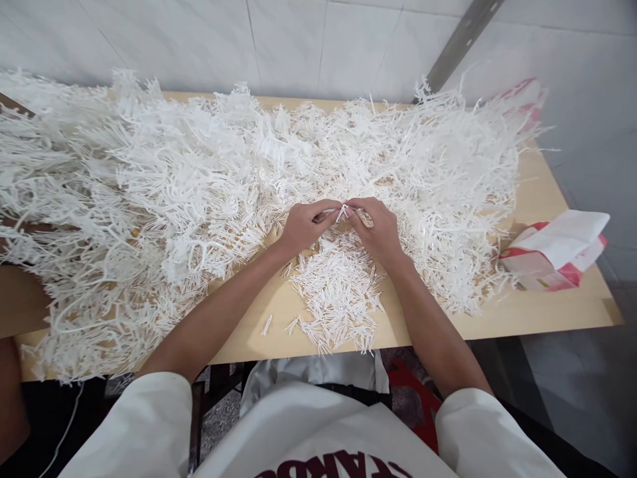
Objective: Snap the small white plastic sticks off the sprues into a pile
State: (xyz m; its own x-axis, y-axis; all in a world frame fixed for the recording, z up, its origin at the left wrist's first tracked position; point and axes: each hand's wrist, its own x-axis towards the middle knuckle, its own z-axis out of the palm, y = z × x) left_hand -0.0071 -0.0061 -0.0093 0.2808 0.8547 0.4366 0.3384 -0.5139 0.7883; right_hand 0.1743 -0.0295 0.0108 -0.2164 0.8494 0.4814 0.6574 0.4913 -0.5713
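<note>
My left hand and my right hand meet over the middle of the table, fingertips pinched together. Between them is a small white branched plastic piece, with both hands gripping it. Just below my hands lies a small pile of short white plastic pieces, reaching the table's front edge. A large tangled heap of white branched plastic strands spreads to the left and behind, and more strands lie to the right.
A red and white tissue pack sits at the right on the wooden table. Behind the strands stand a tiled wall and a slanted metal bar. Part of another person's bare limb shows at the left edge.
</note>
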